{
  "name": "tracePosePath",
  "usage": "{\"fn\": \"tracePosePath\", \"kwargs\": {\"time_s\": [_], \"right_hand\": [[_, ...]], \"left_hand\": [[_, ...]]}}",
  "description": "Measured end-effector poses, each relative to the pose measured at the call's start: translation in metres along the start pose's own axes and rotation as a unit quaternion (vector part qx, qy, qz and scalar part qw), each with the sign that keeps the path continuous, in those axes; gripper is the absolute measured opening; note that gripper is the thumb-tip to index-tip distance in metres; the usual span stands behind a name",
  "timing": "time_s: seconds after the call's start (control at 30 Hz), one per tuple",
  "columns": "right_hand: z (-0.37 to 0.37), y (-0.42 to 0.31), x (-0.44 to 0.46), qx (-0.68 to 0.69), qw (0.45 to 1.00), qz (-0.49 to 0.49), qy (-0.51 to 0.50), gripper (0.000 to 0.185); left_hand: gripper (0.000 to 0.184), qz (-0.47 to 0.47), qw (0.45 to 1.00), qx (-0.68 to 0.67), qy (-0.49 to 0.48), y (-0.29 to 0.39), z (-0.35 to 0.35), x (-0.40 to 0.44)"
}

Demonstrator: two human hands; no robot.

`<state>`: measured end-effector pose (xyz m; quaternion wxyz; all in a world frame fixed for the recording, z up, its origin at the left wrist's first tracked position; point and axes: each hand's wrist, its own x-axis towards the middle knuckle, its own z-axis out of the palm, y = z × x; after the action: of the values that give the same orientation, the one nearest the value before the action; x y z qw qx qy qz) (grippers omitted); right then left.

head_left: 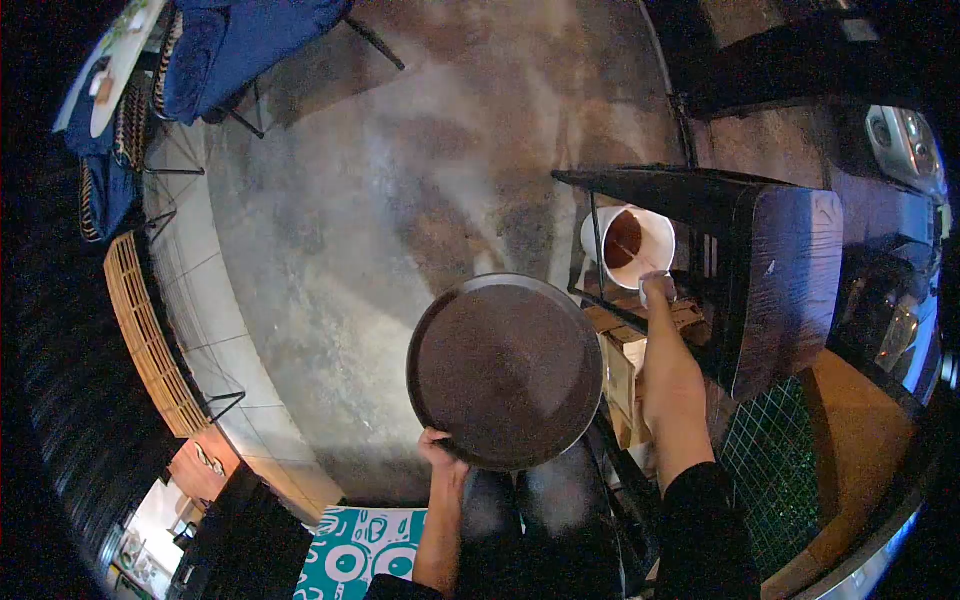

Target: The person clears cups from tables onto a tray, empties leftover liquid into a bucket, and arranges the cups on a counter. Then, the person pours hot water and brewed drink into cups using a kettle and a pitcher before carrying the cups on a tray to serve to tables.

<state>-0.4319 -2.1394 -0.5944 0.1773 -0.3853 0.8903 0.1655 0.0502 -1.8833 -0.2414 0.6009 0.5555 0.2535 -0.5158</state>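
A round dark brown tray (505,372) is held level in front of me; my left hand (442,452) grips its lower left rim. To the right, my right hand (657,288) reaches to the near edge of a white bucket (655,237). Its fingers are closed round a small pale object (654,292), perhaps a cloth or cup, too small to name. Reddish-brown contents show inside the bucket. The bucket stands beside a black metal frame, above some cardboard (615,322).
A black stand with a dark, shiny side panel (790,280) is right of the bucket. Wire mesh (770,470) lies lower right. Blue chairs (235,50) are upper left, a slatted wooden bench (150,335) left. A teal patterned surface (365,545) is near my left forearm.
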Motion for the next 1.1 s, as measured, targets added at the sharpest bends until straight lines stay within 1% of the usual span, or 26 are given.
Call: {"fn": "tracePosePath", "kwargs": {"time_s": [0.03, 0.07, 0.1, 0.13, 0.17, 0.2, 0.27, 0.3, 0.37, 0.4, 0.43, 0.47, 0.5, 0.57, 0.6, 0.7, 0.77, 0.8, 0.83, 0.87, 0.9, 0.93, 0.97, 1.0, 1.03, 1.1], "right_hand": [[-0.040, -0.021, -0.029, -0.032, 0.998, 0.021, -0.041, 0.048], [-0.084, -0.045, -0.061, -0.065, 0.994, 0.039, -0.083, 0.049], [-0.095, -0.055, -0.076, -0.066, 0.994, 0.038, -0.082, 0.049], [-0.101, -0.061, -0.086, -0.086, 0.994, 0.037, -0.053, 0.039], [-0.108, -0.065, -0.096, -0.106, 0.993, 0.037, -0.025, 0.029], [-0.113, -0.064, -0.098, -0.107, 0.993, 0.037, -0.024, 0.029], [-0.124, -0.060, -0.099, -0.152, 0.987, -0.043, -0.011, 0.037], [-0.128, -0.062, -0.100, -0.154, 0.987, -0.043, -0.009, 0.037], [-0.138, -0.074, -0.107, -0.205, 0.978, -0.046, -0.006, 0.032], [-0.150, -0.081, -0.119, -0.206, 0.977, -0.046, -0.005, 0.032], [-0.168, -0.093, -0.134, -0.218, 0.974, -0.058, -0.033, 0.031], [-0.183, -0.102, -0.149, -0.229, 0.969, -0.070, -0.061, 0.031], [-0.199, -0.111, -0.162, -0.229, 0.969, -0.071, -0.060, 0.031], [-0.221, -0.121, -0.181, -0.303, 0.941, -0.141, -0.055, 0.029], [-0.223, -0.122, -0.182, -0.303, 0.941, -0.143, -0.053, 0.029], [-0.221, -0.117, -0.180, -0.284, 0.947, -0.138, -0.059, 0.028], [-0.195, -0.098, -0.164, -0.152, 0.974, -0.145, 0.078, 0.027], [-0.186, -0.101, -0.155, -0.151, 0.974, -0.147, 0.080, 0.027], [-0.179, -0.109, -0.144, -0.043, 0.994, -0.045, 0.095, 0.026], [-0.171, -0.114, -0.135, 0.067, 0.990, 0.058, 0.107, 0.026], [-0.148, -0.109, -0.117, 0.069, 0.990, 0.053, 0.108, 0.026], [-0.120, -0.097, -0.093, 0.436, 0.897, 0.065, 0.036, 0.025], [-0.107, -0.092, -0.083, 0.737, 0.671, 0.067, -0.045, 0.025], [-0.123, -0.101, -0.098, 0.774, 0.619, 0.094, -0.096, 0.016], [-0.131, -0.103, -0.106, 0.775, 0.617, 0.090, -0.099, 0.016], [-0.151, -0.099, -0.139, 0.800, 0.547, 0.108, -0.224, 0.015]], "left_hand": [[0.053, 0.108, 0.992, 0.024, -0.063, -0.004, -0.003, -0.002], [0.053, 0.107, 0.992, 0.023, -0.063, 0.000, -0.001, 0.000], [0.053, -0.002, 1.000, -0.011, -0.026, 0.005, 0.002, 0.005], [0.054, -0.111, 0.993, -0.044, 0.010, 0.009, 0.003, 0.008], [0.054, -0.112, 0.993, -0.045, 0.010, 0.008, 0.001, 0.008], [0.054, -0.118, 0.992, -0.050, 0.011, 0.009, 0.003, 0.007], [0.055, -0.124, 0.991, -0.056, 0.011, 0.010, 0.007, 0.005], [0.056, -0.122, 0.992, -0.040, 0.019, 0.011, 0.009, 0.003], [0.057, -0.120, 0.992, -0.027, 0.026, 0.009, 0.012, -0.001], [0.059, -0.115, 0.991, -0.004, 0.063, 0.009, 0.010, -0.003], [0.060, -0.109, 0.989, 0.019, 0.100, 0.009, 0.010, -0.005], [0.060, -0.109, 0.989, 0.018, 0.100, 0.009, 0.011, -0.007], [0.061, -0.124, 0.989, 0.005, 0.085, 0.010, 0.013, -0.008], [0.062, -0.138, 0.988, -0.011, 0.070, 0.009, 0.016, -0.012], [0.063, -0.140, 0.988, -0.006, 0.071, 0.009, 0.017, -0.014], [0.061, -0.139, 0.988, -0.018, 0.063, 0.003, 0.005, -0.012], [0.059, -0.137, 0.989, -0.036, 0.053, -0.002, -0.005, -0.010], [0.055, -0.125, 0.990, -0.048, 0.052, -0.004, -0.007, -0.010], [0.052, -0.114, 0.990, -0.060, 0.051, -0.004, -0.010, -0.011], [0.052, -0.112, 0.990, -0.063, 0.050, -0.006, -0.012, -0.012], [0.047, -0.101, 0.992, -0.056, 0.059, -0.006, -0.014, -0.012], [0.043, -0.089, 0.992, -0.049, 0.069, -0.008, -0.017, -0.014], [0.043, -0.087, 0.993, -0.051, 0.068, -0.010, -0.021, -0.014], [0.042, -0.091, 0.991, -0.069, 0.063, -0.012, -0.028, -0.013], [0.041, -0.093, 0.990, -0.086, 0.056, -0.015, -0.035, -0.009], [0.042, -0.081, 0.990, -0.105, 0.052, -0.024, -0.055, 0.002]]}}
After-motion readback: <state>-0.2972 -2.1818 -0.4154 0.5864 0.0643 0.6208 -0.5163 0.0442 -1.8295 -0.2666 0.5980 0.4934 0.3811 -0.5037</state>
